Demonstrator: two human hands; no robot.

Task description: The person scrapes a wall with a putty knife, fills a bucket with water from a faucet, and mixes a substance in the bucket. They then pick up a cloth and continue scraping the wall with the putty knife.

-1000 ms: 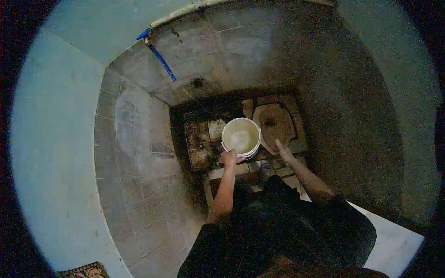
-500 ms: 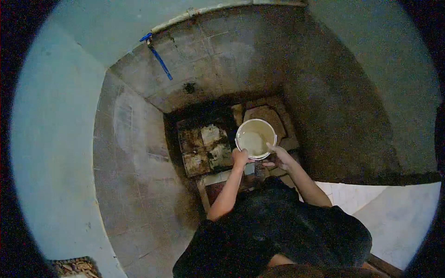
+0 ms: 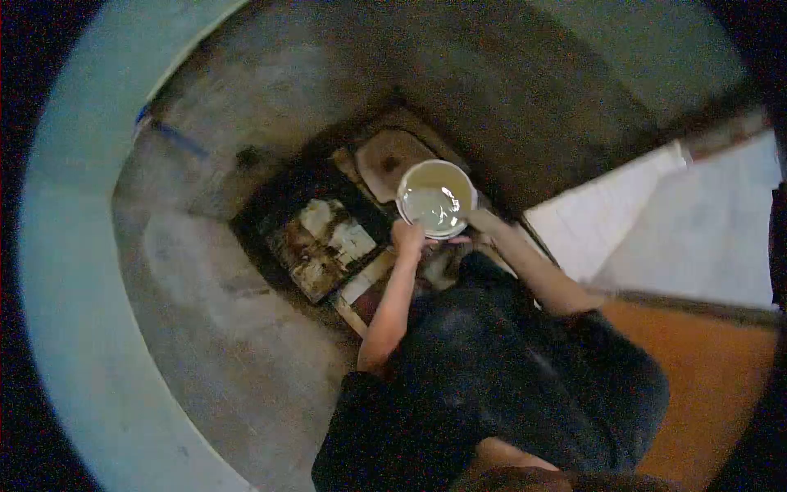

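A white bucket (image 3: 436, 198) with pale liquid in it is held out in front of me, above a stained squat pan (image 3: 385, 160) set in a dark floor pit. My left hand (image 3: 407, 236) grips the bucket's near left rim. My right hand (image 3: 484, 220) holds its right side, partly hidden behind the bucket. Both forearms reach forward from my dark clothing.
A patch of worn, dirty tiles (image 3: 324, 238) lies left of the pan. Grimy tiled walls (image 3: 205, 271) close in on the left and far side, with a blue pipe (image 3: 176, 138) on them. A white slab (image 3: 680, 221) and an orange floor (image 3: 697, 369) are at the right.
The view has swung and tilted, blurring the scene. The bucket now sits over the right of the squat pan, and my right hand has closed on its side.
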